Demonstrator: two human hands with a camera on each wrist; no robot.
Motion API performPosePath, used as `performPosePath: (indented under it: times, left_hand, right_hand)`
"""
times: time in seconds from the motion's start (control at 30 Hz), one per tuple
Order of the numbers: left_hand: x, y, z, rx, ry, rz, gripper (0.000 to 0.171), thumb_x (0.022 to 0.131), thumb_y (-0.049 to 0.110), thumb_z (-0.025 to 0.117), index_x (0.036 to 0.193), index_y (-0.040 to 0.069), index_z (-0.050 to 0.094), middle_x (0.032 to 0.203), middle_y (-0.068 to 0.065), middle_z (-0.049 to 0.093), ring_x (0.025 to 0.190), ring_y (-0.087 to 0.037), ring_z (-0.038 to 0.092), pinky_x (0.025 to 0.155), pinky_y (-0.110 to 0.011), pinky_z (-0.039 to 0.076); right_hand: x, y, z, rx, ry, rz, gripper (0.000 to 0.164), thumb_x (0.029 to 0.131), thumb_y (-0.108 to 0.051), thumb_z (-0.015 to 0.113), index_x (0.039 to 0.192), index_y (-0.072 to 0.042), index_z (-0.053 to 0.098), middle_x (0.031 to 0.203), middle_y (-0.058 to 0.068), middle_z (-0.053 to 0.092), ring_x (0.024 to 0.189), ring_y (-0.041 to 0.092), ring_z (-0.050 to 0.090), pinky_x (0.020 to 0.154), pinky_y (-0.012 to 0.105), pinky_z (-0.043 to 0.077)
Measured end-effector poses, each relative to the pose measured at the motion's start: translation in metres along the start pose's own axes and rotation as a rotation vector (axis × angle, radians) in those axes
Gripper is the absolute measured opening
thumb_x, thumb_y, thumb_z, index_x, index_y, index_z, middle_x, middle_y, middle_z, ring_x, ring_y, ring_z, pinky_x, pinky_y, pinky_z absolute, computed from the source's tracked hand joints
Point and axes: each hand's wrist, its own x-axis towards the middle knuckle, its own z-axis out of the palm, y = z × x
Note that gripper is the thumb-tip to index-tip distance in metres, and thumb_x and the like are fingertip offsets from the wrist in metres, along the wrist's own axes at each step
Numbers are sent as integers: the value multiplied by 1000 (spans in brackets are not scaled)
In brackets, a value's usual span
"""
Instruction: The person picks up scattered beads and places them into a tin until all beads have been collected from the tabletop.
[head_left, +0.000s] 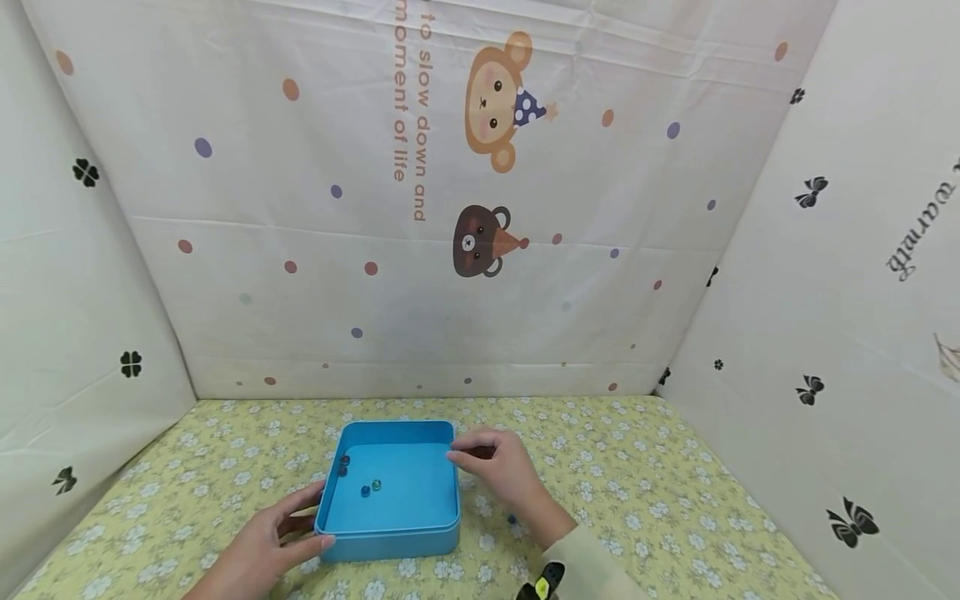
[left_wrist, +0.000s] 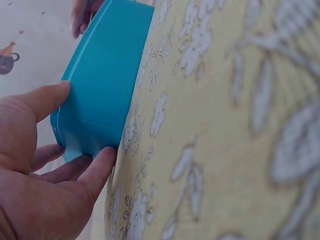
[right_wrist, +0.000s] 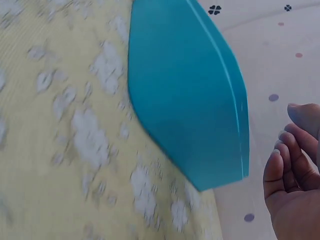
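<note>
A blue square box [head_left: 397, 543] stands on the tablecloth with its open top facing up. My left hand [head_left: 266, 537] grips its near left corner, thumb on the front wall and fingers against the left side; the left wrist view shows the fingers [left_wrist: 102, 170] low on the wall. My right hand [head_left: 498, 467] is at the right rim, its thumb and forefinger close together over the edge. In the right wrist view that hand [right_wrist: 297, 165] is apart from the box wall [right_wrist: 185, 95], fingers loosely bent, with nothing visible between them. Inside lie several small marbles, including a green one [head_left: 377, 485] and a dark blue one [head_left: 365, 492].
A small blue marble [head_left: 512, 518] lies on the yellow flowered tablecloth [head_left: 637, 500], beside the right forearm. Two dark marbles, one of them a brownish marble [head_left: 345, 459], sit by the box's left wall. White printed curtains [head_left: 420, 317] enclose the table's back and sides.
</note>
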Motion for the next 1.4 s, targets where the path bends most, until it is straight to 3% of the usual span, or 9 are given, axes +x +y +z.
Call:
performPosePath:
  times: [0.13,0.3,0.5,0.63,0.7,0.9,1.17,1.4]
  left_hand:
    - [0,0,0,3,-3,0,89,93,33,77,161,4,28,159,-36,33,128,-50,57,104,-49,65]
    - [0,1,1,-2,-1,3,88,94,31,76,161,4,28,159,-36,33,128,-49,57,104,-50,65]
    - [-1,1,2,10,18,0,87,93,32,77,161,4,29,159,-35,34,129,-50,56,105,-49,65]
    - [-2,1,3,23,22,6,88,93,34,77,161,5,30,158,-35,34,130,-51,55,105,-48,65]
    - [-2,1,4,27,29,6,88,92,34,77,161,5,30,158,-35,34,130,-50,56,105,-48,65]
    - [-1,0,6,6,27,4,89,92,35,78,161,6,29,160,-35,32,133,-53,52,106,-49,64]
    - [-2,2,7,-13,43,-15,89,91,32,79,161,7,30,161,-33,32,136,-54,49,107,-50,63]
    - [-2,1,7,-13,44,-12,89,91,33,79,161,7,30,160,-33,33,136,-53,50,107,-49,64]
  right_hand:
    - [-5,7,-9,6,33,24,25,94,-28,78,112,-11,80,112,10,74,96,15,70,78,20,69]
    - [-11,12,-20,2,72,38,22,93,-28,80,110,-14,80,111,9,73,95,16,69,80,31,72]
    - [-17,14,-31,-14,106,56,22,92,-26,80,110,-14,80,109,9,73,91,14,69,76,28,70]
    - [-22,16,-37,-14,111,71,25,92,-26,80,112,-11,80,108,11,73,88,13,68,76,36,71]
    - [-25,18,-39,-10,111,72,26,92,-25,80,112,-9,79,107,11,73,87,13,68,75,34,71]
    - [-33,24,-45,-17,95,89,30,92,-27,80,113,-5,79,109,11,73,89,13,69,76,38,72]
    - [-40,32,-53,-45,33,143,32,92,-25,80,112,0,78,109,12,74,85,14,69,69,28,70]
    - [-49,31,-57,-22,-32,173,32,93,-22,79,114,2,77,110,13,75,87,14,71,70,23,70]
